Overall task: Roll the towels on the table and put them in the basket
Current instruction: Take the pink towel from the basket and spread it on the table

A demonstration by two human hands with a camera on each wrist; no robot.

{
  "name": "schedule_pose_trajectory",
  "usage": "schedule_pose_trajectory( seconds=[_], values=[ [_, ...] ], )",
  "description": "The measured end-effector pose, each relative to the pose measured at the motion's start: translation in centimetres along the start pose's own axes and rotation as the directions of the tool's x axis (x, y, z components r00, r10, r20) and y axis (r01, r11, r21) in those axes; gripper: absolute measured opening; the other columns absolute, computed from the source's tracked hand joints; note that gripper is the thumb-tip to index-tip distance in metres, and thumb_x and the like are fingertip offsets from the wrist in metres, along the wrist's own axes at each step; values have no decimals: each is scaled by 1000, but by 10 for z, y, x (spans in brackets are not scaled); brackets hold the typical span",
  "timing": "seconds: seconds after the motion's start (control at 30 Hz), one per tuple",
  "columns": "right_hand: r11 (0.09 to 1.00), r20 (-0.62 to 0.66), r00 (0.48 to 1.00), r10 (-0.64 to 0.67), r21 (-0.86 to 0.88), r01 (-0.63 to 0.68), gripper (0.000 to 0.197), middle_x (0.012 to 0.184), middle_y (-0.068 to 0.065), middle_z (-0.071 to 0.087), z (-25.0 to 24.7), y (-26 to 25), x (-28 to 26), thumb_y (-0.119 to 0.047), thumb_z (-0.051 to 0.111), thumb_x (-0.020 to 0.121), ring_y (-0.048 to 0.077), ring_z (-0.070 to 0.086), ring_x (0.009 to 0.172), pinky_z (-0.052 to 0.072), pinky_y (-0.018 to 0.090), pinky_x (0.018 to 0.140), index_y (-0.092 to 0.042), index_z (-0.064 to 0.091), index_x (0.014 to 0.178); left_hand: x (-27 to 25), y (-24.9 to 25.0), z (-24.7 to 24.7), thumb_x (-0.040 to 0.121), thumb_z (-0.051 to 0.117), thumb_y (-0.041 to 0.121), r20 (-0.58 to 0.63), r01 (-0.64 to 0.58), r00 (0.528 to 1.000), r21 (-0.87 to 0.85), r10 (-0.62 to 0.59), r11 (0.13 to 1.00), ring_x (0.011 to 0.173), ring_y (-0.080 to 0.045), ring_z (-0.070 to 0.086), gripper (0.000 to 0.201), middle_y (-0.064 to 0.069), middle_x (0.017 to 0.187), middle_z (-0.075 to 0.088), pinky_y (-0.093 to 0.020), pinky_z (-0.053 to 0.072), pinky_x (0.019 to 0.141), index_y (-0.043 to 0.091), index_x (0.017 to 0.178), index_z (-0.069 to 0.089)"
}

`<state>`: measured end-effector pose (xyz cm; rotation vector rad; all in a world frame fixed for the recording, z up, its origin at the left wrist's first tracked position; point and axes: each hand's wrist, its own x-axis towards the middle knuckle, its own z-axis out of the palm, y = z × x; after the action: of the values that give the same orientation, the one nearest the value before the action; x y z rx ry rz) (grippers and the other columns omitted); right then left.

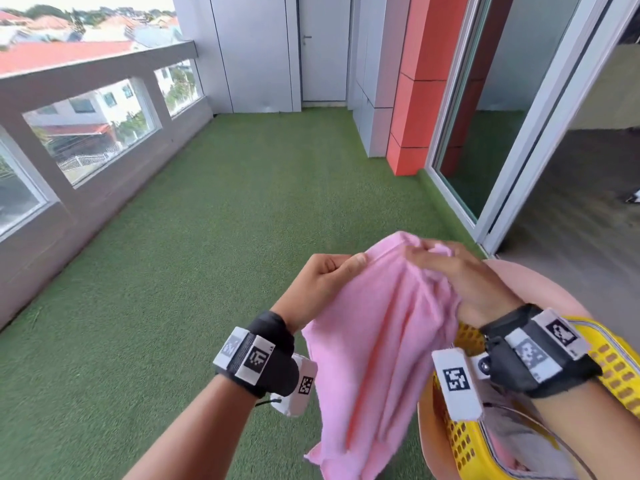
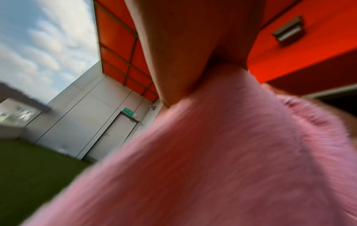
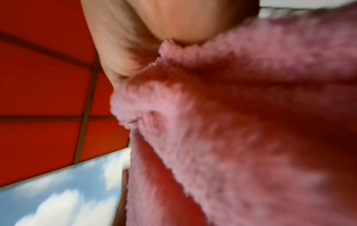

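Unrolled pink towel (image 1: 377, 327) hanging below both hands, left hand (image 1: 322, 285) and right hand (image 1: 464, 278) fingers pinching top edge. Yellow basket (image 1: 464, 441) under right wrist. Next, probably: spread flat on table, roll.

Soft cloth, perforated plastic, synthetic turf.
The pink towel (image 1: 377, 327) is fluffy, matt terry cloth with a fuzzy nap and limp folds. The yellow basket (image 1: 460, 441) at near right is smooth, slightly glossy perforated plastic. The floor (image 1: 207, 237) is rough matt green artificial grass; the far-right door (image 1: 491, 109) is glossy glass.
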<state>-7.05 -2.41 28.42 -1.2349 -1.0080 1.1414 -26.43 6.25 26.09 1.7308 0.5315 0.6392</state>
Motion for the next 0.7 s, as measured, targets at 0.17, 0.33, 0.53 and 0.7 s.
schedule_pose_trajectory(
  seconds=[0.17, 0.33, 0.53, 0.7],
  values=[
    [994, 94, 995, -17, -102, 27, 21, 79, 3, 60, 9, 0, -3, -26, 68, 83, 13, 56, 76, 44, 24, 71, -9, 62, 93, 0, -1, -8, 92, 58, 46, -54, -4, 999, -25, 3, 1000, 60, -24, 34, 67, -14, 67, 42, -42, 27, 52, -18, 75, 44],
    [971, 157, 988, -11, -236, 48, 19, 71, 1, 55, 22, 6, -10, -21, 70, 85, 11, 51, 70, 41, 22, 65, -10, 58, 73, 5, 8, 2, 96, 55, 33, 1, -11, 1000, 10, 11, 1000, 53, -19, 22, 53, -8, 64, 31, -33, 17, 46, -7, 66, 38],
    [955, -49, 993, -109, -281, 91, 24, 68, -2, 57, -29, -9, -18, -31, 62, 88, 7, 54, 68, 41, 19, 72, -15, 58, 71, 13, 10, 13, 96, 57, 33, 54, -11, 998, 54, 8, 999, 53, -16, 28, 43, -5, 63, 34, -29, 20, 46, 7, 64, 42],
    [987, -426, 895, -132, -142, 78, 23, 52, -10, 55, -68, -2, -41, -24, 60, 92, 0, 53, 50, 43, 12, 54, -12, 56, 72, 46, 8, 48, 95, 57, 36, 109, -56, 993, 118, 43, 991, 51, -17, 26, 45, -7, 61, 32, -26, 20, 45, 6, 63, 47]
  ],
)
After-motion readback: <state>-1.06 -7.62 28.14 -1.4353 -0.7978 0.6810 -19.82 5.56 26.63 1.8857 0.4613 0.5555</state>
